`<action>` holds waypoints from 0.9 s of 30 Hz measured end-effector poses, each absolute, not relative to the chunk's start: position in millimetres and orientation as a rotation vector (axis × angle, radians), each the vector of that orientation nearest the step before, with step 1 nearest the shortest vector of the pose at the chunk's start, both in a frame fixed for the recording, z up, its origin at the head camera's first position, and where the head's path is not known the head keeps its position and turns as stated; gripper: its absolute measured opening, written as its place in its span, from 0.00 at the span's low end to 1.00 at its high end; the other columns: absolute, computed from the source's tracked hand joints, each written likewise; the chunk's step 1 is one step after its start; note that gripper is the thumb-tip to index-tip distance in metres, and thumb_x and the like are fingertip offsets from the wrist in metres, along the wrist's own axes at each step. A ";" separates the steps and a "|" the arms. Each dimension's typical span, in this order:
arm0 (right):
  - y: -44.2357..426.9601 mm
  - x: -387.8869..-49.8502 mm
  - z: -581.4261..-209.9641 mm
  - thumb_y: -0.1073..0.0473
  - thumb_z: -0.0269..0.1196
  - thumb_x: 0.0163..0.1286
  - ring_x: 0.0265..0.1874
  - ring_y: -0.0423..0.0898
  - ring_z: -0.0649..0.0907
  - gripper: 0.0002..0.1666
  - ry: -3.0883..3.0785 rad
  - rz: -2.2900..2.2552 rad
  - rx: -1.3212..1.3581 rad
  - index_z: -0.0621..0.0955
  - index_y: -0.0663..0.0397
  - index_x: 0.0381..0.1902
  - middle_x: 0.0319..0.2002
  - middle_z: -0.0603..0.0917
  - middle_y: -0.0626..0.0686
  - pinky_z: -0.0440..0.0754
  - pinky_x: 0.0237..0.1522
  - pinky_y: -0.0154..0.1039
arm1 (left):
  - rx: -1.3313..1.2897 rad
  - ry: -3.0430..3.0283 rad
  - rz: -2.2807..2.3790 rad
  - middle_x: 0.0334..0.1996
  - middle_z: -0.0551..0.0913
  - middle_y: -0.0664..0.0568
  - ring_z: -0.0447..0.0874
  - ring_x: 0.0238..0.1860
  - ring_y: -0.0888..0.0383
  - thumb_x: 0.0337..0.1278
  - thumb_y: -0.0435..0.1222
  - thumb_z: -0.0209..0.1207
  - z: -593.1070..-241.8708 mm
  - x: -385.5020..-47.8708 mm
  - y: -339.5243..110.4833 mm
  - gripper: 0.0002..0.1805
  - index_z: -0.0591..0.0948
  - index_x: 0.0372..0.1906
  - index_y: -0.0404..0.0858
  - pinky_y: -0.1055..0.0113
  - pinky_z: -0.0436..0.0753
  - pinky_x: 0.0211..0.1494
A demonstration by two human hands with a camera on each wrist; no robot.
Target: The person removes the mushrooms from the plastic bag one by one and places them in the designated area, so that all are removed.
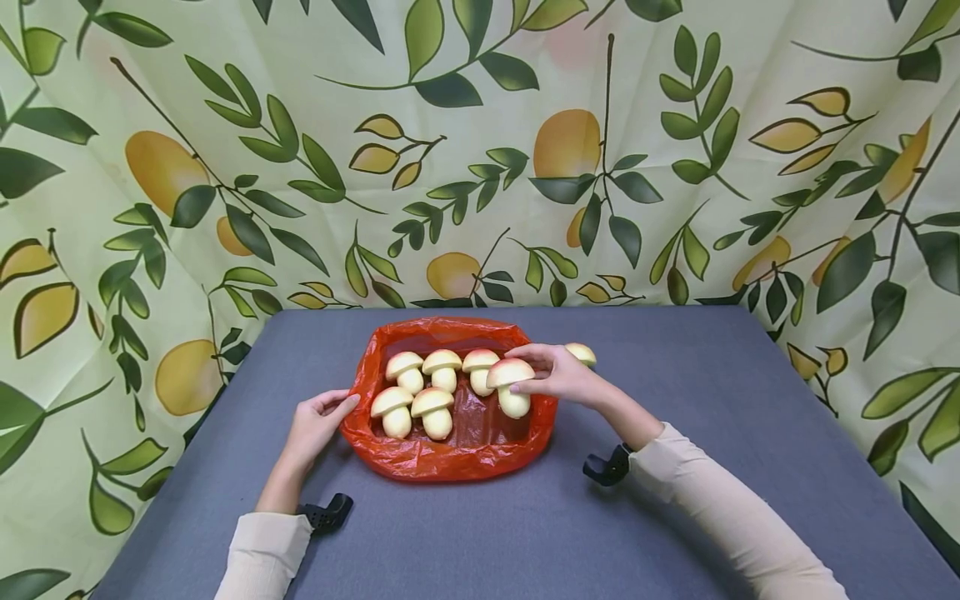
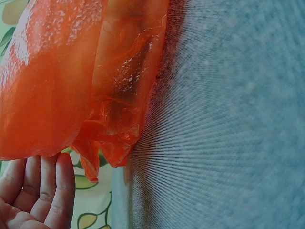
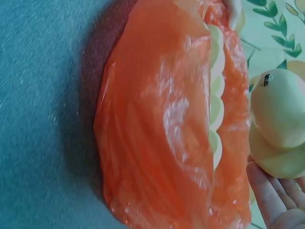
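Observation:
A red plastic bag (image 1: 450, 468) with its mouth spread wide stands on the table, and several toy mushrooms (image 1: 436, 413) with cream stems and pinkish-yellow caps stand inside it. My left hand (image 1: 311, 421) holds the bag's rim at its left side; in the left wrist view the fingers (image 2: 47, 183) reach its edge. Over the bag's right part, my right hand (image 1: 561, 375) grips one mushroom (image 1: 512, 385) by the cap, stem downward. The right wrist view shows this mushroom (image 3: 279, 114) close up, with a dark mark on its stem end.
Another mushroom (image 1: 581, 354) lies on the table beyond my right hand, partly hidden by it. The grey-blue cloth-covered table (image 1: 465, 542) ends at the back against a leaf-and-fruit patterned curtain (image 1: 480, 167).

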State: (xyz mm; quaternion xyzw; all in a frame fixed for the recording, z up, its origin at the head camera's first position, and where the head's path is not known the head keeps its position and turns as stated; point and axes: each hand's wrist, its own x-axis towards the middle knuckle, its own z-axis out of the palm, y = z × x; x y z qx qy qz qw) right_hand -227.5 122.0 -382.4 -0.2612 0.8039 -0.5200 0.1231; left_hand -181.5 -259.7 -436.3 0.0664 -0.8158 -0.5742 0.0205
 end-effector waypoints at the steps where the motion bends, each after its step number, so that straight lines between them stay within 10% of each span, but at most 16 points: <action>1: 124.1 -227.7 -382.3 0.65 0.69 0.58 0.48 0.42 0.82 0.30 2.343 -1.524 -0.758 0.75 0.67 0.59 0.56 0.80 0.66 0.81 0.49 0.30 | 0.203 -2.529 -1.782 0.22 0.80 0.77 0.78 0.26 0.77 0.64 0.39 0.59 -436.4 -181.4 -259.6 0.23 0.77 0.54 0.22 0.80 0.78 0.33; 27: 175.6 -228.0 -383.6 0.63 0.69 0.59 0.40 0.30 0.83 0.30 2.406 -1.579 -0.621 0.76 0.63 0.59 0.53 0.81 0.66 0.80 0.43 0.29 | 0.200 -2.524 -1.776 0.21 0.80 0.78 0.78 0.26 0.77 0.63 0.38 0.59 -438.1 -181.9 -260.1 0.23 0.77 0.53 0.22 0.80 0.78 0.33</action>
